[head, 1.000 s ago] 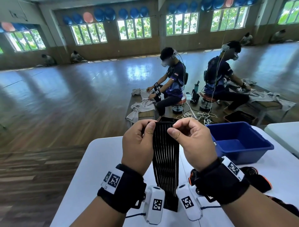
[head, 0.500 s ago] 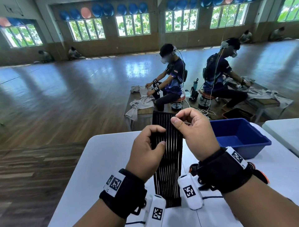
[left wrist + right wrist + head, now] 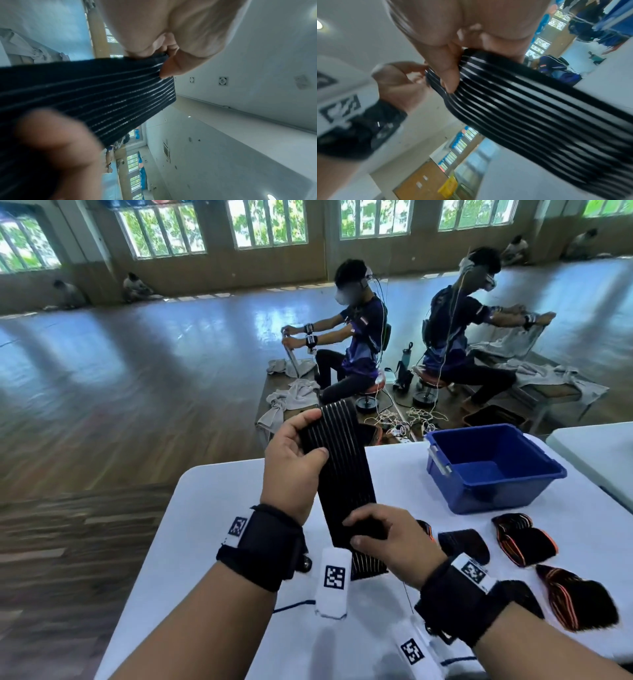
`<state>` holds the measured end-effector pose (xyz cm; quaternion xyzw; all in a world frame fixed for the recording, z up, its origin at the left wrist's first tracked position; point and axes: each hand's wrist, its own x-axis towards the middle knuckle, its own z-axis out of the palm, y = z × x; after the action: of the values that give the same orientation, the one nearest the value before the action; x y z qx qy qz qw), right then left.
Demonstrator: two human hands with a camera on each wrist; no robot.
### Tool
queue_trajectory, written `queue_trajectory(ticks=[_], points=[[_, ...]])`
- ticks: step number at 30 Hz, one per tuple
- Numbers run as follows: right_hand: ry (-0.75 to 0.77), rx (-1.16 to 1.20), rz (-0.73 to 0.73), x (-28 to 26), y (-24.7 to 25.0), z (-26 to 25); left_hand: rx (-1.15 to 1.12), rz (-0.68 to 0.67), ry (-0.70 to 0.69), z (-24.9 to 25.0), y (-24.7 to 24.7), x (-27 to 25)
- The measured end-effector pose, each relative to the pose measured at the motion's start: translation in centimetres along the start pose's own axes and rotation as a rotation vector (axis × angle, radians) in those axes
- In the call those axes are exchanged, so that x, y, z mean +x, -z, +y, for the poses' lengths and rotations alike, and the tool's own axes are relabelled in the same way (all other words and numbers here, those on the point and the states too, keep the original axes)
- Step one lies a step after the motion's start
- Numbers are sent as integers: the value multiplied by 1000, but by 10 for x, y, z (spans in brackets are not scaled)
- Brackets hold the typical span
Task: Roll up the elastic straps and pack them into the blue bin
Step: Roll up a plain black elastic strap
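Note:
A wide black elastic strap (image 3: 344, 474) with thin pale stripes stretches between my hands above the white table (image 3: 212, 508). My left hand (image 3: 298, 453) pinches its upper end, thumb on the striped face; the left wrist view shows the strap (image 3: 89, 86) held at its edge. My right hand (image 3: 383, 534) grips the lower part, fingers curled round it, as the strap (image 3: 513, 102) shows in the right wrist view. The strap's tail hangs below that hand. The blue bin (image 3: 486, 467) stands at the table's far right and looks empty.
Several black straps with orange edging (image 3: 524, 539) lie flat on the table right of my right hand, another (image 3: 579, 601) nearer me. A second white table (image 3: 596, 453) adjoins on the right. Two seated people work at low benches beyond the table's far edge.
My right hand let go of the strap's top end and dropped to grip it lower down. The left hand rose to hold the top. The head view tilted down, showing more straps.

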<state>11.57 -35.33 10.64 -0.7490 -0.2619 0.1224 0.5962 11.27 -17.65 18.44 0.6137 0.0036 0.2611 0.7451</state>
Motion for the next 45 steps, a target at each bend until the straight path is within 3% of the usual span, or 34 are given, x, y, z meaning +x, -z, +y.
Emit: queue_trajectory(ticks=[6, 11, 18, 24, 33, 45], points=[[-247, 66, -87, -27, -15, 54, 29, 119, 151, -48, 22, 41], [-355, -66, -145, -46, -21, 89, 367, 144, 258, -113, 57, 70], [-585, -92, -84, -72, -38, 117, 742, -57, 412, -188, 81, 76], [-727, -227, -48, -84, -58, 127, 1119, -336, 411, -227, 101, 73], [-759, -349, 106, -92, -79, 122, 1227, -477, 416, -264, 105, 103], [-753, -338, 153, -95, -86, 127, 1477, -578, 447, -276, 106, 122]])
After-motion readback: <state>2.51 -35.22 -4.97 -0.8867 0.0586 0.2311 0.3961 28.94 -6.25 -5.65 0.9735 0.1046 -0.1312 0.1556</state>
